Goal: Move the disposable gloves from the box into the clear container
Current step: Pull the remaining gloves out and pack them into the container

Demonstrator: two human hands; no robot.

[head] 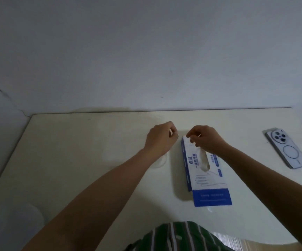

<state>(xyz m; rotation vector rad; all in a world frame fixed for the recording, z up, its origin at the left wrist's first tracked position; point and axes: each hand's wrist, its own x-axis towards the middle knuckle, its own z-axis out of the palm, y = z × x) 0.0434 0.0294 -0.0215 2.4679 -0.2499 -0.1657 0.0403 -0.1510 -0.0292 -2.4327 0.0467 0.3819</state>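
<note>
Right hand (207, 140) above box (203, 178) far end, left hand (160, 137) beside, fingers (191, 133) curled, hold unclear

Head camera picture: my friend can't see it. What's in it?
Two bare hands, left hand and right hand, hover with pinched fingers over a pale table, the right above the far end of a blue-and-white glove box, the left above a clear container. Whether they hold anything is unclear. A phone lies to the right.

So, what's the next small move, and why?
Probably lower both hands toward the clear container under the left wrist: the left hand and right hand are curled as if pinching by the far end of the box, though any glove is unclear.
</note>
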